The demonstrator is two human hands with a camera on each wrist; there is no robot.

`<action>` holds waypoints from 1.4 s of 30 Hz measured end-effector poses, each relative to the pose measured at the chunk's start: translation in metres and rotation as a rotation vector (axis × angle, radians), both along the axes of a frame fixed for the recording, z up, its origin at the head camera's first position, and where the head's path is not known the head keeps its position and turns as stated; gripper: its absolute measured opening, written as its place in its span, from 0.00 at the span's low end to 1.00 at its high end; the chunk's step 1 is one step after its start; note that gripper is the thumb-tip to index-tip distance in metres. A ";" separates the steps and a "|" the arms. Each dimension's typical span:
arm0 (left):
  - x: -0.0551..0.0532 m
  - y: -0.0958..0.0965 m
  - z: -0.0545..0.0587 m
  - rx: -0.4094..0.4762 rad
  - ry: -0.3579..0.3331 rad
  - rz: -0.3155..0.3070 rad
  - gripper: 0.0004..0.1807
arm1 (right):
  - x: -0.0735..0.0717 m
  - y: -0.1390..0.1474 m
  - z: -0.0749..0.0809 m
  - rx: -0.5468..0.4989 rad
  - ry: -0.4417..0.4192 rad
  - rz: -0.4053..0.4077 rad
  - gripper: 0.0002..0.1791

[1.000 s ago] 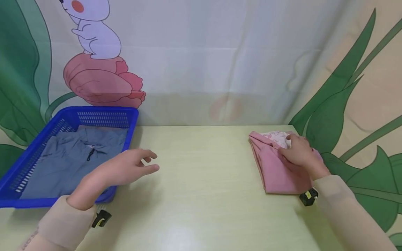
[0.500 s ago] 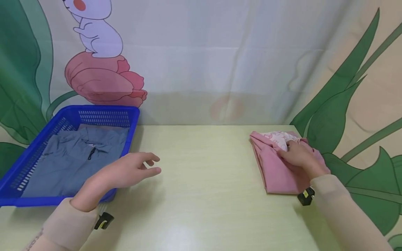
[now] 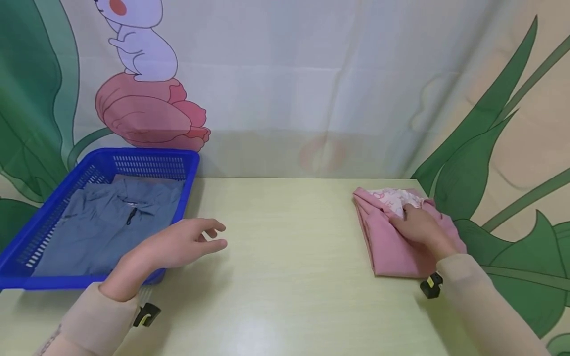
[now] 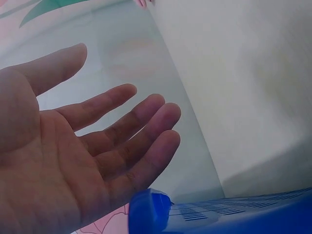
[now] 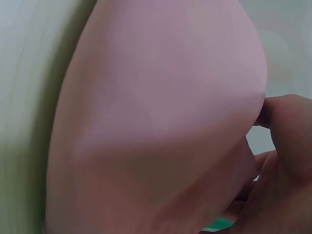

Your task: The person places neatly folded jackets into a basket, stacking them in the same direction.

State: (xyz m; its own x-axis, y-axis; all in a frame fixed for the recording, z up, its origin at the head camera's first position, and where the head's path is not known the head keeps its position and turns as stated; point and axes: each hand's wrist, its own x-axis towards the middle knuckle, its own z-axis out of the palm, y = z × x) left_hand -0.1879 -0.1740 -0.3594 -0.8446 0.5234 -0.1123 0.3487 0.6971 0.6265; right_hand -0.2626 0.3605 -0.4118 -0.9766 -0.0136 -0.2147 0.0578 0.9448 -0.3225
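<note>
A folded pink garment [image 3: 392,247] with a white patterned patch at its top lies at the right of the table. My right hand [image 3: 418,225] pinches its upper layer between thumb and fingers; the right wrist view shows the pink cloth [image 5: 165,97] bulging up close to the camera, with part of the fingers hidden behind it. On the left, my left hand [image 3: 184,242] hovers beside the blue basket [image 3: 189,188], holding nothing. Its fingers [image 4: 122,131] are loosely bent and spread from the thumb. Inside the basket lies a grey-blue garment [image 3: 107,222] with a black zip pull.
The pale table [image 3: 285,277] spans the space between basket and pink garment. Behind it hangs a printed curtain [image 3: 276,89] with a white animal and a pink flower. Printed green leaves [image 3: 467,168] border the right side.
My right hand has shifted slightly toward me and left, lifting the garment's upper layer a little at its right side. The left hand stays almost where it was. The head view has shifted slightly.
</note>
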 end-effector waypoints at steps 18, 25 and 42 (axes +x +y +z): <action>0.002 -0.001 -0.005 -0.005 -0.008 -0.007 0.27 | 0.005 -0.044 0.000 -0.075 0.081 0.106 0.38; 0.004 -0.002 -0.008 0.010 -0.020 -0.010 0.27 | 0.003 -0.059 -0.002 -0.080 0.100 0.139 0.34; 0.006 0.007 -0.018 0.063 -0.082 -0.044 0.26 | 0.006 -0.093 0.000 -0.104 0.174 0.287 0.24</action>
State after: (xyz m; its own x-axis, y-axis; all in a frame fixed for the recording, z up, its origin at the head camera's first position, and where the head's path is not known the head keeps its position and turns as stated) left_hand -0.1822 -0.1670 -0.3773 -0.8100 0.5680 -0.1459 0.3236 0.6404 0.6965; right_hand -0.2570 0.2672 -0.4119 -0.9515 -0.3064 -0.0279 -0.2703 0.8759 -0.3996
